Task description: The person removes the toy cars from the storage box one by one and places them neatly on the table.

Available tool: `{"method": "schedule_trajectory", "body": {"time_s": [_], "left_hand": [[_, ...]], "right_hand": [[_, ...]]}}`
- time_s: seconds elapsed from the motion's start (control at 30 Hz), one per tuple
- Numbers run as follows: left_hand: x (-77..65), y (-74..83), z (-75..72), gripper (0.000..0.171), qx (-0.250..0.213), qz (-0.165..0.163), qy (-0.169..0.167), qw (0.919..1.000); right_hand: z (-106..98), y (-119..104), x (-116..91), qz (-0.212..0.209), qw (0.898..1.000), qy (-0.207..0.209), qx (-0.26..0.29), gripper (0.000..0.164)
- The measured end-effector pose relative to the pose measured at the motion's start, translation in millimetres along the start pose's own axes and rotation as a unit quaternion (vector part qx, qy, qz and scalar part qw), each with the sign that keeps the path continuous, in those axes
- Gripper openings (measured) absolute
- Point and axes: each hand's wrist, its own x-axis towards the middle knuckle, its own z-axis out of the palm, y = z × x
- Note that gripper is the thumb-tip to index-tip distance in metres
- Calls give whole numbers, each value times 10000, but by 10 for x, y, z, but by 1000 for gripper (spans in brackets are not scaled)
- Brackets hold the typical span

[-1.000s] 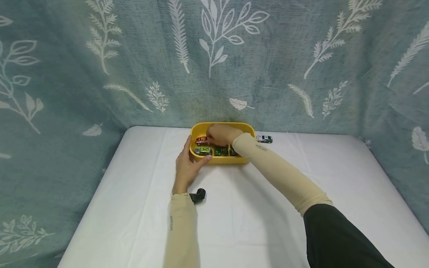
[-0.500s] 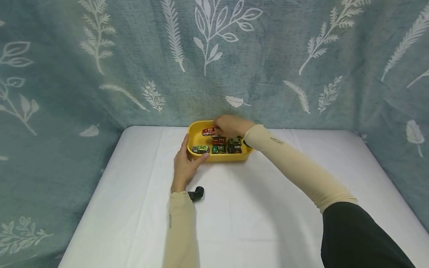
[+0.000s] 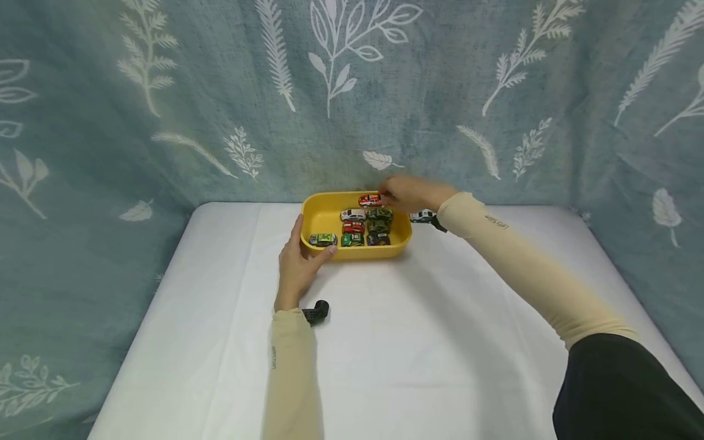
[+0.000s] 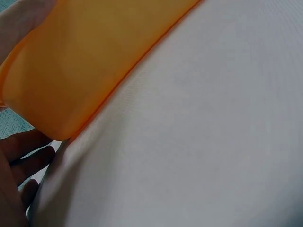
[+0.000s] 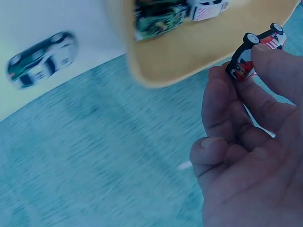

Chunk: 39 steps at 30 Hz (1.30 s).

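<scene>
In the head view, my right hand (image 3: 409, 193) pinches a red toy car (image 3: 370, 200) over the back right part of a yellow tray (image 3: 365, 252). The right wrist view shows that car (image 5: 244, 64) tilted between thumb and fingers, its wheels showing. My left hand (image 3: 294, 272) grips the tray's left end, with the thumb at the front rim and the fingers along the side. Several toy cars stand inside in rows, among them a white car (image 3: 353, 214), a green camouflage car (image 3: 379, 214) and a lime green car (image 3: 322, 239).
A white and green toy car (image 3: 422, 216) stands on the table just right of the tray, partly hidden by the right wrist. The white cloth-covered table (image 3: 385, 342) meets a teal leaf-patterned curtain (image 3: 247, 73) at the back. Dark wrist gear (image 3: 316, 312) sits at my left wrist.
My right hand has lifted the red car from the tray's left part and carried it right and toward the back, uncovering the other cars. The left hand keeps its hold.
</scene>
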Motion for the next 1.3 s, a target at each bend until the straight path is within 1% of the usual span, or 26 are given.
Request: {"method": "schedule_trajectory", "body": {"time_s": [0.13,0.23,0.43,0.57,0.7,0.8,0.93,1.03,1.13,1.3], "left_hand": [[18,19,-1,110,47,32,18,10000],[6,27,-2,110,74,3,17,10000],[-12,8,0,110,122,-123,-12,9998],[-6,-1,0,110,106,-126,0,9999],[-9,-4,4,110,43,-49,23,10000],[-24,-16,17,110,32,-35,-5,10000],[-32,-16,17,110,43,-62,-10,10000],[-33,2,12,110,55,-44,9,10000],[-26,14,10,109,114,-30,23,9999],[-28,5,17,110,143,-97,-5,9999]], "right_hand": [[-31,139,-143,197,9998,26,-58,27],[-4,262,-257,311,9995,39,-72,30],[80,503,-496,556,9983,87,143,29],[120,666,-634,780,9966,63,277,32],[204,789,-751,925,9955,116,158,32],[321,855,-819,974,9952,59,83,31],[496,940,-839,887,9960,-20,114,29],[593,973,-826,786,9968,45,140,28],[650,976,-801,797,9966,83,185,28],[722,986,-749,890,9957,-6,246,24]]}}
